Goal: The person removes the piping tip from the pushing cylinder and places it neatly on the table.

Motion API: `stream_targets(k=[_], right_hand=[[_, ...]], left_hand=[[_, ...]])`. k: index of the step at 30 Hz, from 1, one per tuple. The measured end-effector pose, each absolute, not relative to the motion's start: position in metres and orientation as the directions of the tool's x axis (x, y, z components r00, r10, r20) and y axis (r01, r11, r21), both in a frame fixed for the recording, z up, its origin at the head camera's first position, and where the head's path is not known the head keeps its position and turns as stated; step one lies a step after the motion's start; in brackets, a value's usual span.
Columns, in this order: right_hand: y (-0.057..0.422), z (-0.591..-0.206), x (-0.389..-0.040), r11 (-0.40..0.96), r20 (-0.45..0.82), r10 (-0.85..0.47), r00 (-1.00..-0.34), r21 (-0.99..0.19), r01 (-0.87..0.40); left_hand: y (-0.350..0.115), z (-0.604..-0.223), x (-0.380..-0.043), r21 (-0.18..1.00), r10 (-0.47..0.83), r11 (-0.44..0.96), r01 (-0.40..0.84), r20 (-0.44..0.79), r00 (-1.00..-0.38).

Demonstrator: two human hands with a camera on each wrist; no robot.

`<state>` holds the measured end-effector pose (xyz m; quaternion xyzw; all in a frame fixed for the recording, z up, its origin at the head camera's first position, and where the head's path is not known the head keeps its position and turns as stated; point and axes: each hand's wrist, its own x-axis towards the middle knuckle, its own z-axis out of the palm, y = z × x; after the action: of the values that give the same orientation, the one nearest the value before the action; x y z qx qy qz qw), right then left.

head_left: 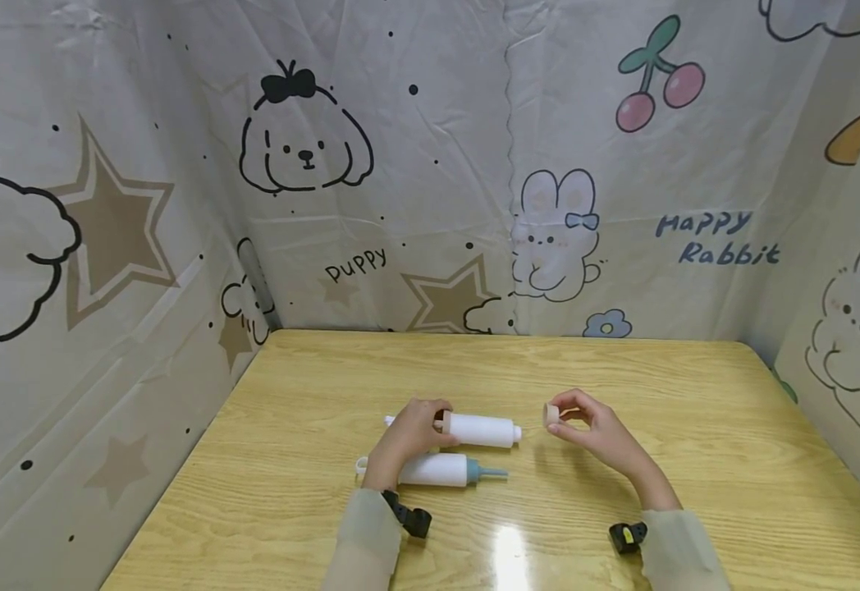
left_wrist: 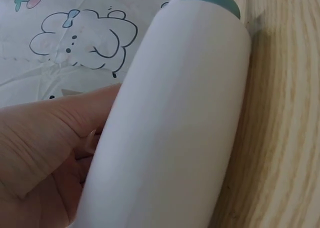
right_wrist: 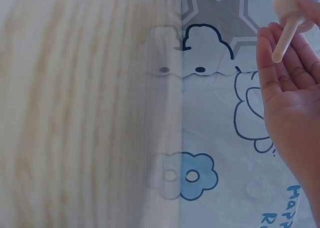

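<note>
My left hand (head_left: 417, 428) grips a white squeeze bottle (head_left: 482, 430) lying on its side, its bare neck facing right. A beige piece (head_left: 446, 423) shows between the thumb and index finger, partly hidden by the hand. Just in front lies a second white squeeze bottle (head_left: 436, 470) with a teal nozzle cap (head_left: 473, 471); it fills much of the left wrist view. To the right, above the table, my right hand (head_left: 598, 428) pinches a beige nozzle cap (head_left: 551, 414) apart from the bottle. Its thin spout (right_wrist: 285, 42) points toward the palm in the right wrist view.
Both hands work over a wood-grain table (head_left: 290, 533). Behind it and at its sides hangs a pale printed cloth (head_left: 437, 164). A white loop (head_left: 361, 465) sticks out at the left end of the nearer bottle.
</note>
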<state>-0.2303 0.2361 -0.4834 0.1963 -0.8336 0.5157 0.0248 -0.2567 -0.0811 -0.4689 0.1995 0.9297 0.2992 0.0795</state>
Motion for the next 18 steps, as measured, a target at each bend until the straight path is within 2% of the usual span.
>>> stream_targets(k=[7, 18], right_hand=[[0.2345, -0.4834, -0.2300, 0.395, 0.259, -0.301, -0.918, -0.842, -0.367], [0.2335, -0.4820, -0.2300, 0.414, 0.236, -0.304, -0.923, -0.840, -0.351]], left_hand=[[-0.0836, -0.4735, -0.2594, 0.562, 0.430, 0.755, 0.339, -0.033, -0.902], [-0.0845, -0.4761, -0.2597, 0.588, 0.431, 0.741, 0.325, -0.045, -0.901]])
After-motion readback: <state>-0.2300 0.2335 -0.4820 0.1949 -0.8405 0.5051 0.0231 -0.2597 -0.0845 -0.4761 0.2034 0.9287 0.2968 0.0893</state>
